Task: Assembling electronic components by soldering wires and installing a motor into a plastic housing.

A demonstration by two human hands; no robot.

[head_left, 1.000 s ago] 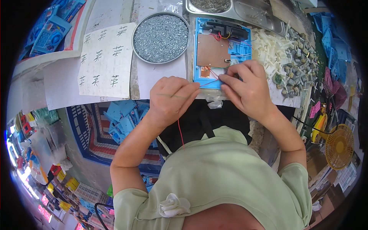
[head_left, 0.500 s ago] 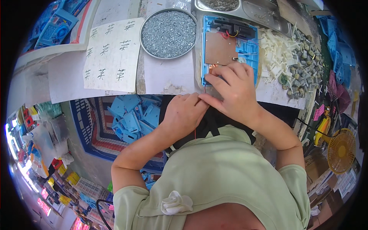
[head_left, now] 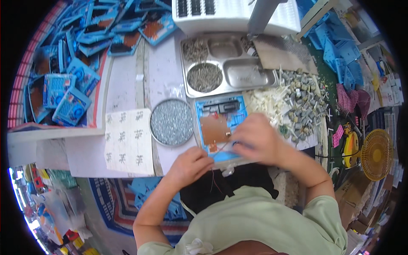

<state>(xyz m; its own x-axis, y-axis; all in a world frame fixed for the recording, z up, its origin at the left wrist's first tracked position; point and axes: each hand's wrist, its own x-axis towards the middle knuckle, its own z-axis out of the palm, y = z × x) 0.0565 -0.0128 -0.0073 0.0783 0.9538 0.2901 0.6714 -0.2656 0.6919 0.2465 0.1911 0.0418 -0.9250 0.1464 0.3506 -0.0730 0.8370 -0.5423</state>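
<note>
One blue case (head_left: 226, 156) is parked just beside the dish (head_left: 172, 145); wires (head_left: 213, 179) are pinched by the left hand (head_left: 190, 166), but the right hand (head_left: 260, 139) is blurred, so its grip can't be told.

There are one left hand (head_left: 193, 165), one right hand (head_left: 259, 138), one open case (head_left: 225, 156) with one brown board (head_left: 213, 128), one dish (head_left: 171, 145), one steel tray (head_left: 248, 78), one card (head_left: 129, 146) bearing nine marks, one fan (head_left: 377, 155). The heaped motors (head_left: 299, 106) and piled cases (head_left: 72, 106) are too many to count.
</note>
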